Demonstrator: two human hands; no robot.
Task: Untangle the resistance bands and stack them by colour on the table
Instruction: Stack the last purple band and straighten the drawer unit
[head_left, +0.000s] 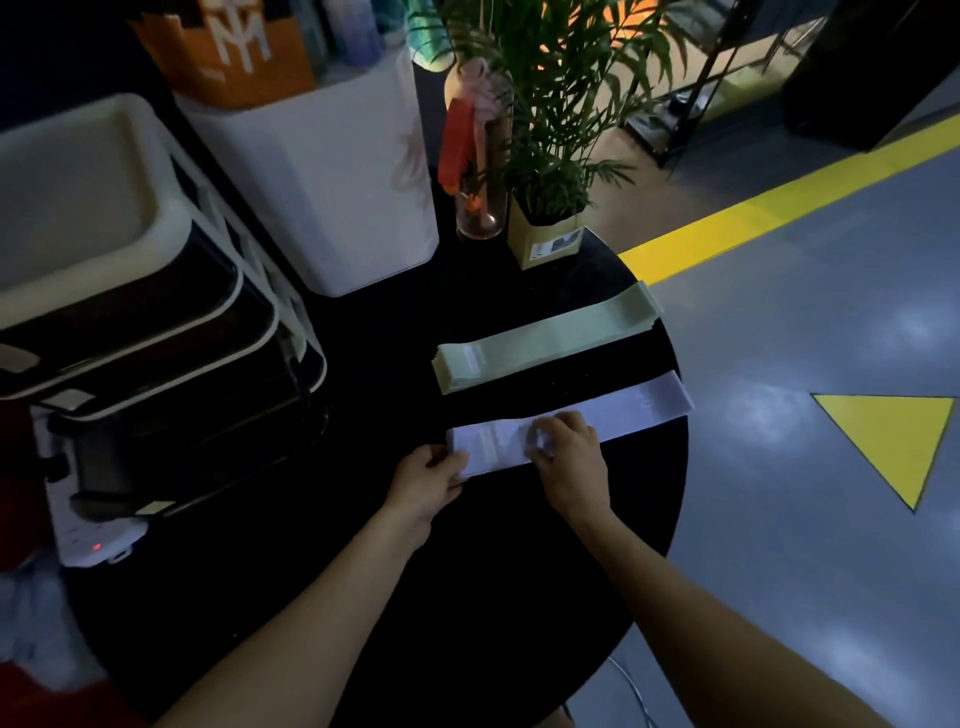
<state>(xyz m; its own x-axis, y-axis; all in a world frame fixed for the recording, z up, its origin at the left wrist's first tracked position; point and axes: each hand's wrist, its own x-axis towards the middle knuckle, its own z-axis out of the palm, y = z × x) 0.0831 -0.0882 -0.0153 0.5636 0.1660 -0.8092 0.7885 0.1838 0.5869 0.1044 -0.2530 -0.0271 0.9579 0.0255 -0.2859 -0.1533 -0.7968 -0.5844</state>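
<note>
Black table (519, 571): lilac bands (623, 405) under both hands (569, 449).

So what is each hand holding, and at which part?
The left hand pinches the near-left end of the lavender band stack; the right hand presses its middle.

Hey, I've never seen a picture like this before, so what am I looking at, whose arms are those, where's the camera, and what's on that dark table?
There is no machine here. A person wears a camera on the head, so the single picture looks forward and down along their own arms.

The round black table holds two flat stacks of resistance bands: a pale green stack farther away and a pale lilac stack nearer.

The left hand pinches the near end of the lilac stack. The right hand rests on top of it, fingers curled at the band.

Behind stand a potted plant, a white bin and a white storage rack.
</note>
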